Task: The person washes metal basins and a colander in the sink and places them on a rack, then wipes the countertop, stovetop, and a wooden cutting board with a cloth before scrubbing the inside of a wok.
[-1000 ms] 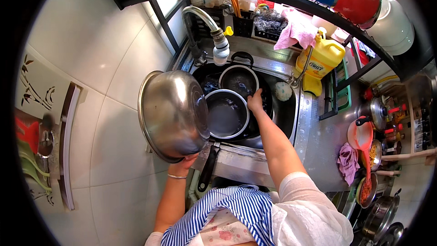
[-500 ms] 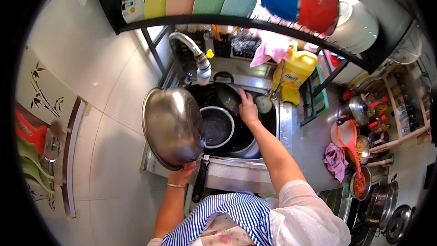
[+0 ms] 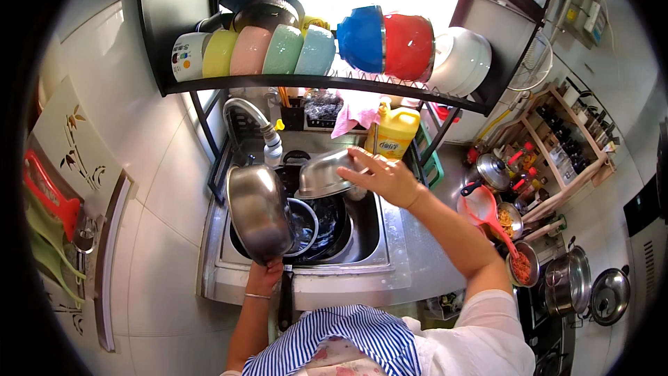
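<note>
My left hand [image 3: 266, 271] holds the large steel basin [image 3: 254, 212] on its side over the left of the sink [image 3: 372, 244]. My right hand [image 3: 379, 177] grips a smaller steel bowl [image 3: 323, 170] by its rim, raised and tilted right of the faucet [image 3: 273, 146]. Below them, a round bowl [image 3: 305, 233] sits in a dark pan [image 3: 330, 226] with water; the pan's black handle [image 3: 285, 299] points toward me. A yellow jug [image 3: 395, 129] stands behind the raised bowl.
An overhead rack [image 3: 323, 85] holds coloured bowls [image 3: 243, 52]. A tiled wall and hanging utensils [image 3: 52, 195] are at left. On the right are a red-handled strainer [image 3: 473, 205], food dishes [image 3: 522, 271], a steel pot [image 3: 563, 285] and a wooden spice shelf [image 3: 567, 139].
My right hand has lifted the smaller bowl up out of the sink. My left hand still holds the basin. The view has tilted up, showing more of the rack.
</note>
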A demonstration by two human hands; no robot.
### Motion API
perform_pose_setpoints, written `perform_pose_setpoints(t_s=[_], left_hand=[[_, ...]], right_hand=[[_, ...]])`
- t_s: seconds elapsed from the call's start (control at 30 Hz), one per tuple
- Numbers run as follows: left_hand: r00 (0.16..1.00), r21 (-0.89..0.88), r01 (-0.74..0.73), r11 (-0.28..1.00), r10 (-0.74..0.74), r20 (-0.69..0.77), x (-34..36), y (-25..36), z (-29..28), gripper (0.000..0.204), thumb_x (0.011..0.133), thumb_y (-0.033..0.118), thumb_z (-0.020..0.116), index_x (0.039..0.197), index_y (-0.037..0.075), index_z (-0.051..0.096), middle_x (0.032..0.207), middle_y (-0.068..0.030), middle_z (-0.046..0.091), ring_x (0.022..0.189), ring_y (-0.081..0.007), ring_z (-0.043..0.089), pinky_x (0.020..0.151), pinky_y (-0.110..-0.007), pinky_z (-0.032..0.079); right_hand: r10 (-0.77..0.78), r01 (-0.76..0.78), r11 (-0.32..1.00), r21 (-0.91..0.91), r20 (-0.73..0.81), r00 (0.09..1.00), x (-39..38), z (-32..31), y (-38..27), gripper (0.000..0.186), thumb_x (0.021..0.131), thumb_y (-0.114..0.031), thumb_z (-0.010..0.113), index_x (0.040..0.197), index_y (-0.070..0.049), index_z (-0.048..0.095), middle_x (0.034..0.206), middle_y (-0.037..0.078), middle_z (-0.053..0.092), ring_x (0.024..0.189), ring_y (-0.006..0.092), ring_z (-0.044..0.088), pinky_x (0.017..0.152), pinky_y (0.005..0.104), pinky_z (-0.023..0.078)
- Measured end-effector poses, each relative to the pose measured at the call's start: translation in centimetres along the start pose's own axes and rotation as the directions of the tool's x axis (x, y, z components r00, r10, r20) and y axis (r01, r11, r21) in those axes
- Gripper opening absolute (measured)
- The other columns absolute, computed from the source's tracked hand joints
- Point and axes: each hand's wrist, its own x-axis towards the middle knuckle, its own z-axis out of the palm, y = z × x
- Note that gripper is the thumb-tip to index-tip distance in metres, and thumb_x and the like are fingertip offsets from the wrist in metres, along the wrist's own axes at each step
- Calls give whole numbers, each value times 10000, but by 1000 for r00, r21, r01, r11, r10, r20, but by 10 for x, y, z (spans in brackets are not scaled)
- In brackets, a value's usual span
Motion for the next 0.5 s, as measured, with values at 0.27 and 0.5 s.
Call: perform_pose_setpoints(t_s=[0.27,0.5], left_hand=[[1000,78,13,997,-16,26,8,-3,-5,126,883,186,464,850,73,507,599,2,429,410,-43,340,306,-148,250],[1000,81,23,996,-24,13,2,1,-4,128,879,176,463,859,60,515,613,-5,439,411,-42,351,309,-147,268]], right_hand=[[24,-58,994,-93,-332,943,46,-164,77,447,658,-68,632,1073,-236,630,1161,101,546,719,156,600,572,234,511],[-70,-214,750,-626,-396,916,18,-207,164,507,639,1,591,1098,-213,607,1161,23,559,656,155,551,568,244,485]])
